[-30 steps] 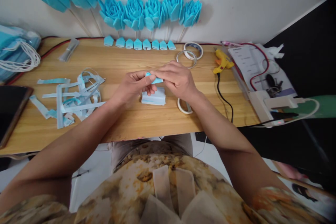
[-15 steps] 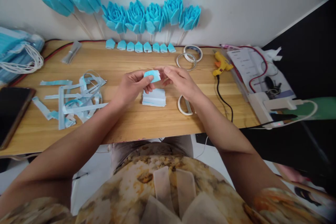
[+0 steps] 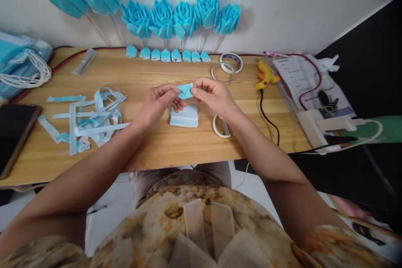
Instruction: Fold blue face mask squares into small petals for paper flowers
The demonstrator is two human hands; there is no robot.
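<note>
Between my two hands, above the table, is a small folded piece of blue fabric (image 3: 186, 91) that looks like face-mask material. My left hand (image 3: 158, 100) pinches its left end between thumb and fingers. At the other end, my right hand (image 3: 213, 95) has its thumb and fingertips closed on the edge. A flat stack of pale blue fabric pieces (image 3: 184, 117) lies on the wood just below. Beside my right wrist is a roll of white tape (image 3: 221, 132), partly hidden by the forearm.
Blue fabric flowers (image 3: 162, 19) on sticks lean against the wall, above a row of folded petals (image 3: 165, 55). Cut strips (image 3: 94, 121) and a phone (image 3: 15, 134) lie left. Tape rings (image 3: 231, 63), a yellow glue gun (image 3: 266, 76) and a power strip (image 3: 314, 132) are right.
My right hand has closed on the right end of the folded blue piece, which it was beside before. The piece has turned and shifted slightly right, showing a diagonal fold.
</note>
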